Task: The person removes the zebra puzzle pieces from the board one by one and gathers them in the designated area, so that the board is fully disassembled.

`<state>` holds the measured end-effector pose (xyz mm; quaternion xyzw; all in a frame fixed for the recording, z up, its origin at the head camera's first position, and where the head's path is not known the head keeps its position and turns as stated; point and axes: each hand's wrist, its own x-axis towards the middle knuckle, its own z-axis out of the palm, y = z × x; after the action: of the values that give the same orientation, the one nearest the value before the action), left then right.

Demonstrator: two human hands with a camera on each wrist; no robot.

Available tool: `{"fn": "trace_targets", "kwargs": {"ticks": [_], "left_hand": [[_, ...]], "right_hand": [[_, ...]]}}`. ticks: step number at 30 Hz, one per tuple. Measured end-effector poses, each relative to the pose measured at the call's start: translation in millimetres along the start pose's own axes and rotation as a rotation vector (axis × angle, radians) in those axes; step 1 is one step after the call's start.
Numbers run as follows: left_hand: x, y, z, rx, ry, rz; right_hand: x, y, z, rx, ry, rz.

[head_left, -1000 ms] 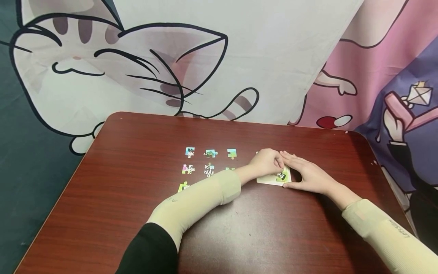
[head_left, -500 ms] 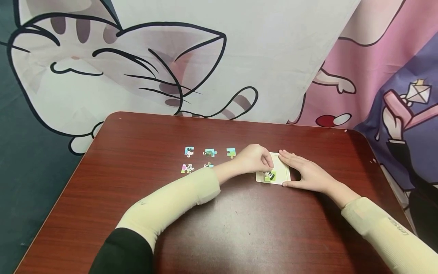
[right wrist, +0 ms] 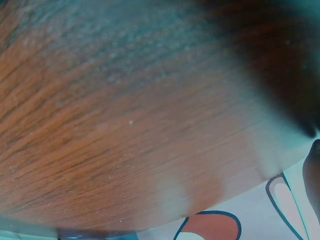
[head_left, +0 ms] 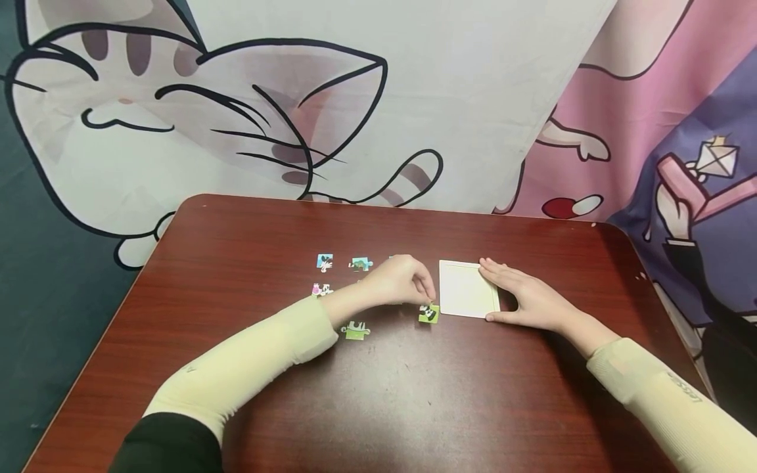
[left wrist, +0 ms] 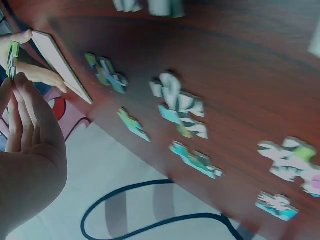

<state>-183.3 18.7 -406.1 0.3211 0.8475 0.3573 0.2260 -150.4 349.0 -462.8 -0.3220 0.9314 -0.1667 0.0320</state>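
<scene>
My left hand (head_left: 397,281) pinches a small green jigsaw piece (head_left: 428,314) with a black-and-white animal on it, just left of a square white puzzle board (head_left: 467,290). In the left wrist view the fingertips hold that piece (left wrist: 12,59) up on edge. My right hand (head_left: 535,301) rests at the board's right side, fingers straight at the far corner and thumb at the near corner. No piece shows on the board. The right wrist view has mostly blurred tabletop, with part of a finger (right wrist: 312,175) at its edge.
Several loose pieces lie spread left of the board, among them a blue one (head_left: 324,262), a blue-green one (head_left: 360,264) and a green one (head_left: 355,330). A zebra-striped piece (left wrist: 180,107) appears in the left wrist view. My left forearm covers some. A printed curtain (head_left: 473,98) hangs behind the table.
My left hand has moved left, carrying the green jigsaw piece from over the board to beyond its left edge. The right hand has stayed at the board's right side.
</scene>
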Motion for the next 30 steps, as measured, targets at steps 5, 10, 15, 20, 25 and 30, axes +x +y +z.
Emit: {"fn": "trace_targets", "kwargs": {"ticks": [5, 10, 15, 20, 25, 30], "left_hand": [[-16.7, -11.1, -3.8, -0.001, 0.002, -0.022], [-28.1, -20.6, -4.3, 0.004, -0.005, -0.035], [-36.0, -28.3, -1.3, 0.01, -0.014, -0.05], [-41.6, -32.5, 3.1, 0.015, -0.034, -0.058], [-43.4, -34.3, 6.9, 0.045, -0.045, -0.045], [-42.4, -36.4, 9.2, 0.074, -0.045, -0.023]], "right_hand": [[-0.6, 0, 1, -0.005, -0.001, 0.001], [-1.7, 2, 1, -0.014, -0.012, 0.005], [-1.1, 3, 2, -0.019, -0.02, 0.014], [-0.7, 3, 3, -0.017, -0.019, 0.005], [-0.9, 4, 2, -0.017, -0.014, -0.002], [-1.0, 4, 2, -0.015, -0.013, 0.002]]}}
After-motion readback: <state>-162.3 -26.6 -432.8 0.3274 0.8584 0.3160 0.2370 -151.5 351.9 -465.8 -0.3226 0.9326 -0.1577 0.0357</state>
